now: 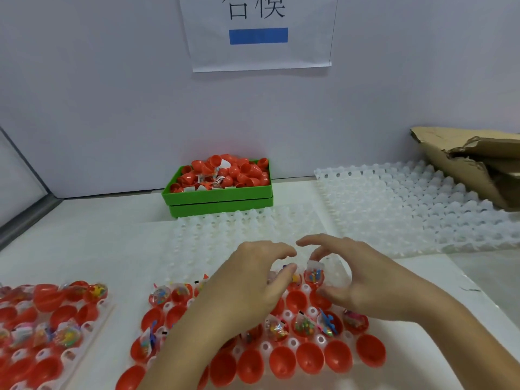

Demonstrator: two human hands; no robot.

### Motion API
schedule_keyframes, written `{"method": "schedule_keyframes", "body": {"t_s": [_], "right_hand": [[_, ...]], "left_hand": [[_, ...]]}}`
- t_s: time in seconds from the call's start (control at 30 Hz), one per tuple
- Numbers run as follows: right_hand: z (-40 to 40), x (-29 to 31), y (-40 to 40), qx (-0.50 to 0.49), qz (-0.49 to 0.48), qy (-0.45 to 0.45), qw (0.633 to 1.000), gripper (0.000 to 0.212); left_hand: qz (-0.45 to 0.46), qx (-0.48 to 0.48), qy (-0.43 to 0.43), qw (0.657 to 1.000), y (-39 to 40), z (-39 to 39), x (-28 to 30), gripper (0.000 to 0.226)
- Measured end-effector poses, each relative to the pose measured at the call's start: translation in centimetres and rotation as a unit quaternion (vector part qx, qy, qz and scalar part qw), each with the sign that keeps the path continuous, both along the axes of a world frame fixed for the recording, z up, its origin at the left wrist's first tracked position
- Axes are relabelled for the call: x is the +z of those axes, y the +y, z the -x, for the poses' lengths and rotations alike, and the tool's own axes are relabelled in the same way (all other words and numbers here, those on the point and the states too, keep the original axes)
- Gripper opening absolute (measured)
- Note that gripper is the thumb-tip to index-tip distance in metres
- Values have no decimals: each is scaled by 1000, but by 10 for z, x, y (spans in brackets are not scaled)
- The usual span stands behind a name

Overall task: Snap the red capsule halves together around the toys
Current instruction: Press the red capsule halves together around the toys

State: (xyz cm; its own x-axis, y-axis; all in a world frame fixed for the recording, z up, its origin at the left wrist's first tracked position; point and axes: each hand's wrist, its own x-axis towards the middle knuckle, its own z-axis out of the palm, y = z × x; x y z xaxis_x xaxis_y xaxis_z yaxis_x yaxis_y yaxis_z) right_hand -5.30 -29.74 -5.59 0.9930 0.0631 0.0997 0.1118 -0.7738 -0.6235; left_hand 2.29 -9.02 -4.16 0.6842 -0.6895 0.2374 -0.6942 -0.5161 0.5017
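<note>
Left hand (253,280) and right hand (357,280): fingers curled, nothing seen pinched, over a filled red capsule half (314,277). Risk judged: toy bag (315,270) protruding, liable to be trapped in the seam.

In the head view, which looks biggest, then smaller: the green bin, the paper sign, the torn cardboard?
1. paper sign
2. green bin and torn cardboard look alike; the cardboard runs off frame, so no ranking.
</note>
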Motion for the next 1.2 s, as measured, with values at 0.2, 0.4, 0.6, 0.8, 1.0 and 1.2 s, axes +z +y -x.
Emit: {"method": "schedule_keyframes", "body": {"t_s": [0.2, 0.4, 0.6, 0.8, 1.0, 1.2], "right_hand": [[-2, -3, 2, -10, 16, 0, 1000, 66], [-3, 2, 4, -18, 24, 7, 1000, 70], [-6, 3, 2, -25, 42, 26, 998, 72], [-2, 0, 4, -42, 29, -1, 999, 70], [4, 1, 7, -55, 21, -32, 998, 67], [5, 8, 30, -70, -84, -121, 987, 55]], "left_hand": [[47, 22, 11, 999, 16, 3, -8, 32], [43, 26, -16, 999, 14, 10, -8, 32], [47, 36, 9, 998, 19, 7, -8, 30], [68, 43, 12, 997, 19, 10, -3, 27], [100, 46, 12, 994, 16, 15, -1, 25], [101, 47, -30, 993, 24, 21, -1, 32]]}}
